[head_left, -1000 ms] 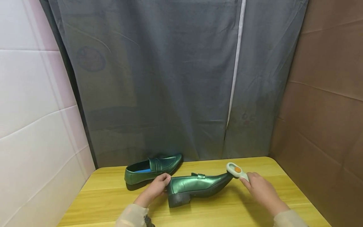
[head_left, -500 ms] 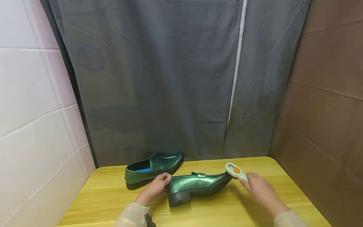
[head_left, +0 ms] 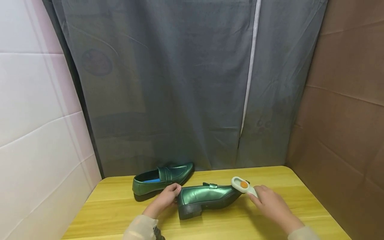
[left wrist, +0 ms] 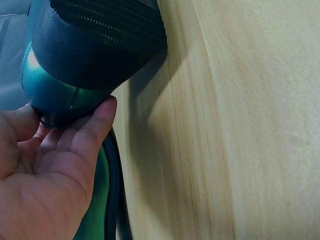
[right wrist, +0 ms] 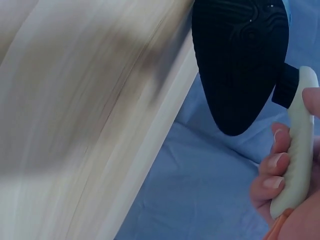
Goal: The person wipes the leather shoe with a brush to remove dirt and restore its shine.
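Observation:
A metallic green loafer (head_left: 207, 195) is held by its heel end in my left hand (head_left: 166, 198), toe pointing right. In the left wrist view, my thumb and fingers pinch the back of the shoe around its dark heel block (left wrist: 95, 45). My right hand (head_left: 271, 205) grips the pale handle of a shoe brush (head_left: 240, 184) with an orange oval on its head. Dark bristles (right wrist: 286, 86) meet the toe's upper side in the right wrist view, where the black sole (right wrist: 240, 65) faces the camera. The brush head hides the toe tip in the head view.
A second green loafer (head_left: 162, 180) with a blue insole stands behind and left on the wooden table (head_left: 105, 206). A grey curtain (head_left: 180, 83) hangs at the back edge, with a white panel (head_left: 42, 116) left and a brown one (head_left: 345, 100) right.
My right hand has brought the brush a little left and down, from the toe tip onto the top of the toe. My left hand and the held loafer stay in place.

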Tool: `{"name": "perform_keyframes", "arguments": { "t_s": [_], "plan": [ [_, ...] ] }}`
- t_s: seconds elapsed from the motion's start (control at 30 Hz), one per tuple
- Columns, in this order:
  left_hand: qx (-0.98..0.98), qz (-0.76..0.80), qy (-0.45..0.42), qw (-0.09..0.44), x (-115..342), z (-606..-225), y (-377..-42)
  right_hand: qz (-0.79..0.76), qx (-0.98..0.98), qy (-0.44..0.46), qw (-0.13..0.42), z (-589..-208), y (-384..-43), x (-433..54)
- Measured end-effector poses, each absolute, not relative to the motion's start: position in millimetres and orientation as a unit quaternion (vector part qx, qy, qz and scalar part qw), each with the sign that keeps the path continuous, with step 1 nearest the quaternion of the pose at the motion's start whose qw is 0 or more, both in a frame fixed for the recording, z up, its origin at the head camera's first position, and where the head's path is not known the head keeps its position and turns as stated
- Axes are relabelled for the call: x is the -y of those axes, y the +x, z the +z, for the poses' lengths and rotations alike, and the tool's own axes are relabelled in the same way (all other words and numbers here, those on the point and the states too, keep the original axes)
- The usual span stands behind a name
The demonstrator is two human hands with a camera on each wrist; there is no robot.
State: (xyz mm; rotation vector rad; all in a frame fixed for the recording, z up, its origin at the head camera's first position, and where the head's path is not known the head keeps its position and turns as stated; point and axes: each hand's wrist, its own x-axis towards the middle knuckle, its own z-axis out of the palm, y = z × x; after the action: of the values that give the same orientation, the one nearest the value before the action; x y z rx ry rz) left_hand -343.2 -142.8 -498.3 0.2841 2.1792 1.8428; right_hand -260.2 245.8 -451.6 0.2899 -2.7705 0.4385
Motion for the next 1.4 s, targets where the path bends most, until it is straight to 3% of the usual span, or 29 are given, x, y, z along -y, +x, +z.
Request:
{"name": "perform_keyframes", "arguments": {
  "t_s": [0.5, 1.1, 1.4],
  "plan": [
    [-0.750, 0.639, 0.098, 0.137, 143, -497, -343, 0.114, 0.945, 0.199, 0.233, -462, -256, -214],
    [-0.747, 0.642, 0.101, 0.137, 141, -499, -344, 0.057, 0.943, 0.258, 0.202, -467, -251, -166],
    [-0.749, 0.642, 0.091, 0.135, 141, -499, -342, 0.066, 0.935, 0.267, 0.224, -474, -252, -150]
  ]
}}
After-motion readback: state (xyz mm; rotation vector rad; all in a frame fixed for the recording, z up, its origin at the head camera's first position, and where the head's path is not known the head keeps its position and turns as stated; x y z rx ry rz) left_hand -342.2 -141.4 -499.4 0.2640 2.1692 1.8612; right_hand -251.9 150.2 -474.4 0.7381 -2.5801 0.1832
